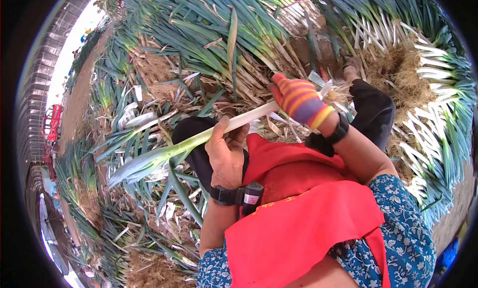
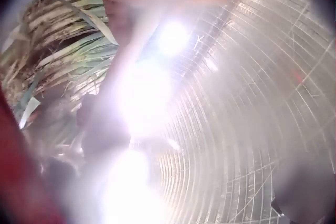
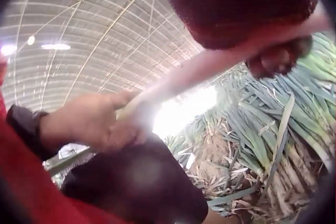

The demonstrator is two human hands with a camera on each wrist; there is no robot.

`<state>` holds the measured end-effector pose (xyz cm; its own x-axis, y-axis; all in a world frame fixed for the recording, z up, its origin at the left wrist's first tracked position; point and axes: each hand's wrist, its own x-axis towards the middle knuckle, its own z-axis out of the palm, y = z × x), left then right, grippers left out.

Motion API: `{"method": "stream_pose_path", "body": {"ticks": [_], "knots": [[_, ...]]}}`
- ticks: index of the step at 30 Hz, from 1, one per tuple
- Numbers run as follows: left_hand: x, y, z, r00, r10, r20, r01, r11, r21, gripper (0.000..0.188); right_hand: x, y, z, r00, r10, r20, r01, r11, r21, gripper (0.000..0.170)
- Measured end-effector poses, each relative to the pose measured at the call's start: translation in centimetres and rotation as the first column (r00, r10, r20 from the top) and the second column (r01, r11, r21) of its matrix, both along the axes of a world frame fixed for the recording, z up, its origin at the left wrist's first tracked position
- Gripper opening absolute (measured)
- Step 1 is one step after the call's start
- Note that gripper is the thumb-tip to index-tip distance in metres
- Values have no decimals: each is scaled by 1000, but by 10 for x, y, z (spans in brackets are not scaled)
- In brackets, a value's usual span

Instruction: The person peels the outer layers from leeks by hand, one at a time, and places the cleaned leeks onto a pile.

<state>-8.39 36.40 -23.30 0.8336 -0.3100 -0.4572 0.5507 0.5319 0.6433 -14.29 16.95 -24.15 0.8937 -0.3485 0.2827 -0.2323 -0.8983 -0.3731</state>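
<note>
Gripped the leek before the red apron with left hand and gloved right hand, apparently peeled but still rooted, with white-shanked leeks rightward seemingly done and brownish bundles ahead seemingly remaining.

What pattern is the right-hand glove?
Striped, in orange, yellow and purple; the glove shows best in the head view.

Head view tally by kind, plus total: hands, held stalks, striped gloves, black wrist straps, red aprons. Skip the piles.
Hands: 2 (left hand, right hand)
Held stalk: 1
Striped glove: 1
Black wrist straps: 2
Red apron: 1
Total: 7
</note>
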Motion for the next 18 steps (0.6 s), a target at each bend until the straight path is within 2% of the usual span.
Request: {"method": "stream_pose_path", "body": {"ticks": [1,3,4,5,6,7,9,11,13,15,16,17,18], "knots": [[-2,0,-3,1000,-12,-11,12,1000,-2,19,9,-10,-11,1000,-12,-11,12,1000,-2,21],[-5,1,-7,997,-36,68,32,997,65,18,28,-32,-36,939,242,-243,-189,956,223,18],[-5,1,-12,997,-28,75,24,998,51,19,34,-38,-47,941,233,-247,-179,958,222,18],[-4,2,-11,997,-37,74,33,998,51,19,39,-41,-51,949,170,-266,-145,983,112,18],[-2,4,-9,990,-19,139,9,997,73,19,40,-44,-55,954,106,-281,-110,994,2,19],[0,7,-7,979,2,204,-21,995,94,19,37,-50,-59,954,102,-283,-105,994,5,19],[7,14,7,957,1,289,-25,997,80,13,24,-67,-51,975,-172,-138,174,985,3,26],[14,20,17,950,-9,312,-7,999,51,11,7,-111,-70,985,-157,75,139,969,202,31],[22,24,17,934,-43,354,22,998,63,11,-22,-150,-88,936,-218,276,150,957,249,34],[25,23,21,932,-41,360,15,997,73,13,-55,-161,-66,919,-361,160,223,810,543,28],[30,26,17,928,-70,367,39,995,90,19,-66,-149,-34,888,-460,5,271,532,802,23],[35,28,14,923,-97,373,60,992,110,25,-74,-151,-41,883,-469,6,276,530,802,23],[38,27,14,921,-107,374,70,991,111,25,-81,-155,-53,881,-435,189,197,698,689,22]]}}
